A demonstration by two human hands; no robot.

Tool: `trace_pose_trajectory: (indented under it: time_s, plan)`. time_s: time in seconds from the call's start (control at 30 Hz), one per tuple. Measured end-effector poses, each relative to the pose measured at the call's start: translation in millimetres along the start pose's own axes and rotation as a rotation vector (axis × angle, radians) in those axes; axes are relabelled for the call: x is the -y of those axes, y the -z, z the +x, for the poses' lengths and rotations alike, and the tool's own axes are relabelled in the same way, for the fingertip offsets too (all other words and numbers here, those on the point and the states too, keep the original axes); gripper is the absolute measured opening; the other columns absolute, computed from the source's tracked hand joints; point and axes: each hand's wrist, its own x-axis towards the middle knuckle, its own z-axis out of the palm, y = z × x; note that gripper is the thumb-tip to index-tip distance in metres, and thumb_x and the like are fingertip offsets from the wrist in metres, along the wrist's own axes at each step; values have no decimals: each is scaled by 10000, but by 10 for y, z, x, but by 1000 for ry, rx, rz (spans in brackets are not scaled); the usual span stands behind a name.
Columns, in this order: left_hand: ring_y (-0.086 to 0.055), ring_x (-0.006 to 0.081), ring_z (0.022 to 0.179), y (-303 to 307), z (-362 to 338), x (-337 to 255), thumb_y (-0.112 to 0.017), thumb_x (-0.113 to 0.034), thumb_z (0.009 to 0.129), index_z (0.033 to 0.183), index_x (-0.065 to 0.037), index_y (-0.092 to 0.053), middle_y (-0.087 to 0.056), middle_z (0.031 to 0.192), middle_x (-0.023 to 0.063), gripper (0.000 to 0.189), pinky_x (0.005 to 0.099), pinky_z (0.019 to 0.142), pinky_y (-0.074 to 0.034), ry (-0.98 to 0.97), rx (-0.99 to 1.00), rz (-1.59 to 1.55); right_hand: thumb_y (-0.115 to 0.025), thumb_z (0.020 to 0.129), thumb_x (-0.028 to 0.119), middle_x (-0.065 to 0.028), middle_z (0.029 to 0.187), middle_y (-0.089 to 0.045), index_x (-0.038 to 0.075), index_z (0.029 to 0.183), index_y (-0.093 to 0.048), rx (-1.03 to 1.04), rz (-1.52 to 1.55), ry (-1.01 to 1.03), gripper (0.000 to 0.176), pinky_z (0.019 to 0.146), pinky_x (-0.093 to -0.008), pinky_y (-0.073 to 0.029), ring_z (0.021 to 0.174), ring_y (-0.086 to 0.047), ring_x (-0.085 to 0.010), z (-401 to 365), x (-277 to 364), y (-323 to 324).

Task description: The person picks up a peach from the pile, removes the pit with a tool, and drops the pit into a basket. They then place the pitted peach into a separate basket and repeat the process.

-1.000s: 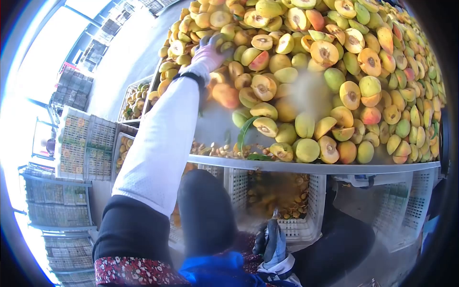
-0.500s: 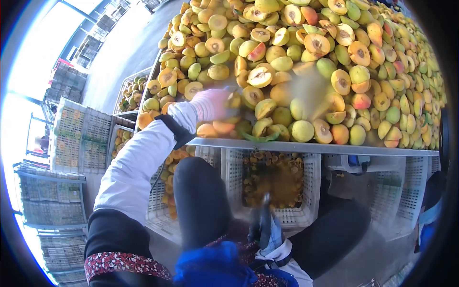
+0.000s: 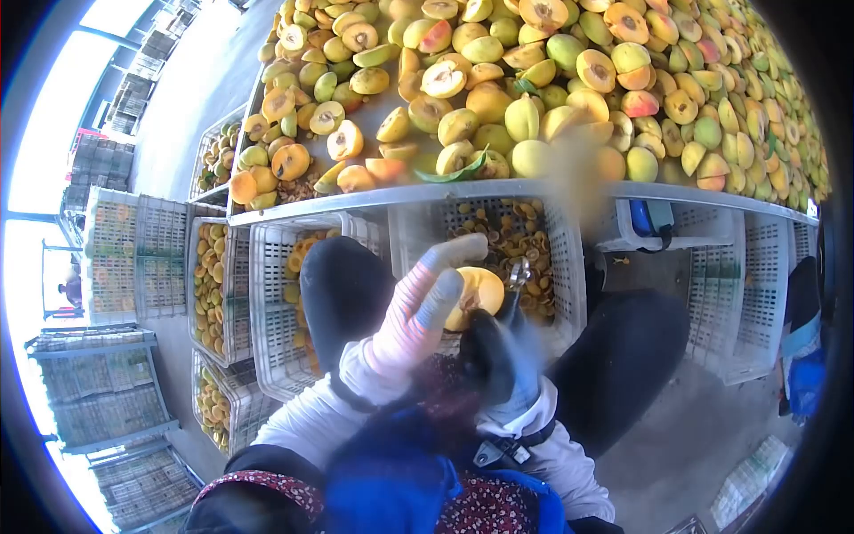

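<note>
Above a plastic crate, my left hand [image 3: 422, 307], in a pale striped glove, has its fingers around a yellow halved fruit [image 3: 474, 298]. Close against the fruit's lower right side is my right hand [image 3: 503, 356], in a dark and blue glove, blurred by motion. A small metal tool [image 3: 519, 271] sticks up from the right hand. Fruit pieces [image 3: 534, 298] lie in the crate [image 3: 571, 258] below the hands. Beyond them, halved fruits [image 3: 445, 78] cover the metal table [image 3: 374, 198].
Crates with fruit [image 3: 212, 285] stand at the left, near stacked crates [image 3: 133, 254]. White crates [image 3: 712, 303] are under the table at the right. A blue item [image 3: 808, 383] is at the far right edge. My knees flank the middle crate.
My left hand has come back from the fruit pile to above the crate, now with a halved fruit. My right hand has moved up beside it. The view has tilted down.
</note>
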Motion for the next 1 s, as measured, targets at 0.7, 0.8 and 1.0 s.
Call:
trace_pose_trajectory:
  time_s: [0.7,0.8,1.0]
  plan:
    - [-538,115,915,-183,-209,99,-551,-392,936,1196,-16,-509,-585,996,53,459,265,833,-437,-28,-351,-4,-546,930,228,-78,730,-582,45,979,-521,-59,-855,664,191,559,-297,-440,600,-566,-227,-78,-298,200]
    - [-541,107,889,-100,-240,88,-565,-388,928,1137,-27,-539,-599,961,50,418,254,816,-436,49,-269,5,-546,913,248,-175,791,-600,32,1011,-514,-67,-1202,696,239,614,-391,-475,703,-595,-350,-118,-319,287]
    - [-611,113,834,-219,-227,98,-591,-383,912,1060,-14,-597,-638,927,54,398,253,775,-490,172,-375,-61,-568,900,243,-164,963,-597,7,1159,-538,-92,-1393,563,352,673,-401,-480,804,-595,-310,-199,-403,322]
